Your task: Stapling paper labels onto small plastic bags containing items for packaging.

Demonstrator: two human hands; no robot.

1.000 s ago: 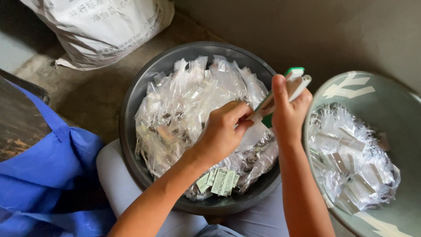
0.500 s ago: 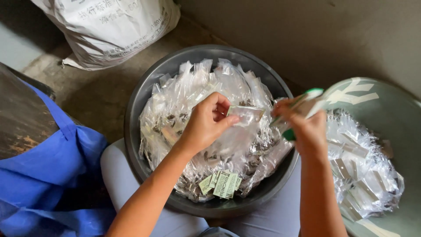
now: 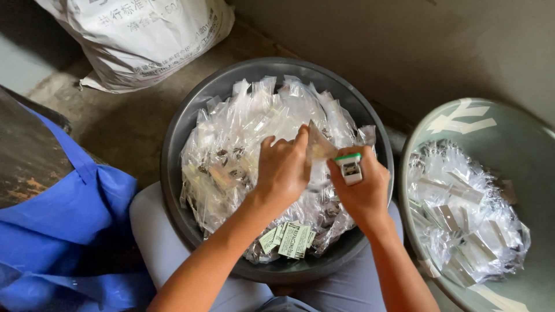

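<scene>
- L hand (image 3: 283,170) — fingers curled together, thumb and forefinger pinched on the top edge of a small clear bag (image 3: 319,149). Bag is held up over the dark tub (image 3: 173,150), above the pile of bags (image 3: 243,150), not resting on it.
- R hand (image 3: 361,190) — fingers closed around a small white item w/ green cap (image 3: 350,166); the item's end sticks up out of the fist, just beside the bag's lower right edge.
- Key relation: the bag lies between the two hands, up and right of the L fingertips, up and left of the R fist. Its long axis runs roughly diagonal — upper left to lower right — toward the item. L hand is the one gripping it; R hand is near, whether touching cannot be told.
- Bag mouth: open or sealed, cannot tell — too small and glary.
- Paper slips (image 3: 292,238) lie at the tub's near rim, below both wrists, apart from the hands.
- Green basin (image 3: 462,124) to the right holds more clear packets (image 3: 462,214); well apart from L hand, near R forearm.
- Sack (image 3: 139,40) beyond the tub, blue cloth (image 3: 69,231) at left — both out of reach of the hands as posed.
</scene>
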